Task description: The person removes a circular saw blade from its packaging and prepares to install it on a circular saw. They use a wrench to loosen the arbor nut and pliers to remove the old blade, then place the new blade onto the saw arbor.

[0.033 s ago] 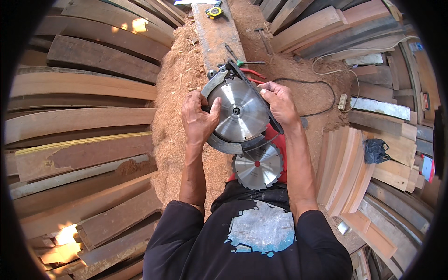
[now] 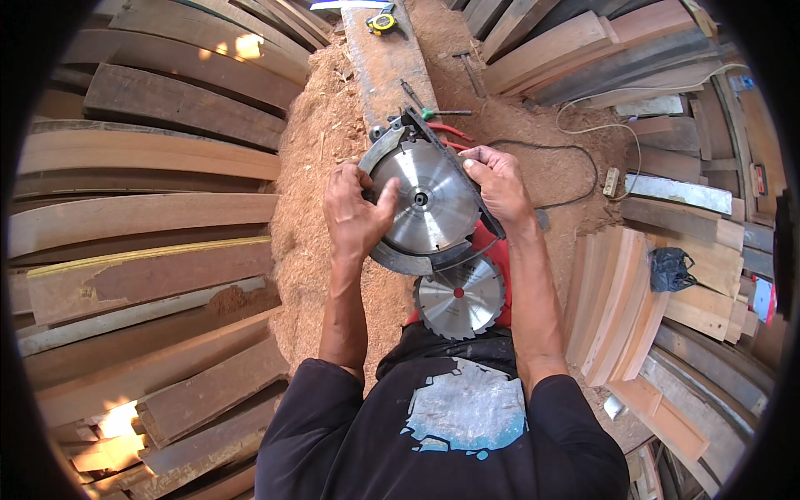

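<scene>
A circular saw (image 2: 390,257) is held up over my lap, its round steel blade (image 2: 425,217) facing me inside the grey guard. My left hand (image 2: 354,208) is closed round the guard's left side, fingers curled behind it and the thumb over the blade's face. With thumb and bent fingers, my right hand (image 2: 500,185) grips the dark base plate (image 2: 454,158) along the saw's right edge. Lower down, a second saw blade (image 2: 460,307) with a red centre lies on my lap, its upper edge partly behind the saw.
Ahead runs a wooden plank (image 2: 387,62) bearing a yellow tape measure (image 2: 382,22). A green-handled tool (image 2: 429,112) lies near the saw, and a black cable (image 2: 575,148) loops over sawdust (image 2: 312,225). Stacked boards (image 2: 150,158) flank both sides; a black plastic bag (image 2: 669,269) sits right.
</scene>
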`<move>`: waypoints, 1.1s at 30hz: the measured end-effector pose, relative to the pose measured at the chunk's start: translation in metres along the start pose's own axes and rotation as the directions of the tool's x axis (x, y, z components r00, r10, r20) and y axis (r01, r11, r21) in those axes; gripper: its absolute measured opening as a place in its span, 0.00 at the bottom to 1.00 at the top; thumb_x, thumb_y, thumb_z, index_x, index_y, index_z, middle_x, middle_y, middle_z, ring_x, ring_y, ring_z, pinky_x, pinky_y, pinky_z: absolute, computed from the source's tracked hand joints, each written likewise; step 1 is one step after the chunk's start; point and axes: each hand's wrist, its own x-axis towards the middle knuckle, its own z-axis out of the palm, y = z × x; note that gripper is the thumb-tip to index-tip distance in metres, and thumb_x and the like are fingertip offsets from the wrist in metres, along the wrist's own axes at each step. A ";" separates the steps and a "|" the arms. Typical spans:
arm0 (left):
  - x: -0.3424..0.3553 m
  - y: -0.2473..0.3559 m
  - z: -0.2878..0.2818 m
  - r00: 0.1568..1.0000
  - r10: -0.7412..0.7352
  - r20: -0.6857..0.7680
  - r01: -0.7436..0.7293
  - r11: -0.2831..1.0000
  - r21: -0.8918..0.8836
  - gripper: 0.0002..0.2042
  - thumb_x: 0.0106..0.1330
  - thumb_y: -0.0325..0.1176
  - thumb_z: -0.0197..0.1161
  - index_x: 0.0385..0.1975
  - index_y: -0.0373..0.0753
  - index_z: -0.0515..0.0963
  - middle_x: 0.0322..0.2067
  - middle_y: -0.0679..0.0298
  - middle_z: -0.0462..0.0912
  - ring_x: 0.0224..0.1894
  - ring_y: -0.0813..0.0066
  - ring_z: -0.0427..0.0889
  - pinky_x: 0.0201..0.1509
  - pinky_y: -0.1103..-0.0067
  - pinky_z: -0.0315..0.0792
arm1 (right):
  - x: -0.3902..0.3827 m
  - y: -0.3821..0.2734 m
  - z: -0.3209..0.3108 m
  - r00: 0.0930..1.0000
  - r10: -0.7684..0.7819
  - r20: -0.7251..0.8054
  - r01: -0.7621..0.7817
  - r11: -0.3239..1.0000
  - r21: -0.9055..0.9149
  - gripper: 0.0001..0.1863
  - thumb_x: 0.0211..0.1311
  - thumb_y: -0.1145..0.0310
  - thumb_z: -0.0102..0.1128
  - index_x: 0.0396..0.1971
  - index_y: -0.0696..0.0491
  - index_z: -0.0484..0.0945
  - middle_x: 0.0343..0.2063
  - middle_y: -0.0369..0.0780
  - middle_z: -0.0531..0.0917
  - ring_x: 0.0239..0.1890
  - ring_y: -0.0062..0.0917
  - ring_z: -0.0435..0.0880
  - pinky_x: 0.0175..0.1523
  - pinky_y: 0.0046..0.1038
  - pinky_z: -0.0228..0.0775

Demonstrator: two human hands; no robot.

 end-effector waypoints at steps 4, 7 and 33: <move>-0.007 0.018 -0.004 0.979 0.201 0.002 -0.201 0.977 0.067 0.31 0.49 0.44 0.81 0.48 0.35 0.74 0.44 0.52 0.77 0.46 0.51 0.75 0.54 0.61 0.70 | 0.008 0.003 -0.007 0.999 -0.031 0.017 0.031 0.999 -0.041 0.07 0.70 0.76 0.56 0.41 0.61 0.82 0.29 0.29 0.81 0.29 0.08 0.74 0.36 0.17 0.70; -0.006 0.019 -0.004 0.992 0.099 0.075 -0.103 0.994 0.042 0.35 0.48 0.47 0.82 0.51 0.34 0.72 0.47 0.51 0.76 0.51 0.50 0.74 0.58 0.60 0.68 | 0.008 -0.003 -0.005 0.999 0.019 0.042 -0.019 1.000 -0.009 0.07 0.70 0.76 0.57 0.41 0.62 0.82 0.30 0.30 0.82 0.30 0.10 0.75 0.37 0.18 0.70; -0.011 0.014 0.003 0.994 0.103 0.025 -0.103 0.995 0.012 0.51 0.51 0.49 0.80 0.72 0.37 0.57 0.59 0.46 0.73 0.61 0.46 0.70 0.67 0.56 0.63 | 0.000 -0.008 -0.002 0.996 0.047 0.076 -0.043 0.998 -0.050 0.11 0.68 0.72 0.54 0.40 0.63 0.83 0.30 0.34 0.84 0.30 0.12 0.78 0.35 0.20 0.73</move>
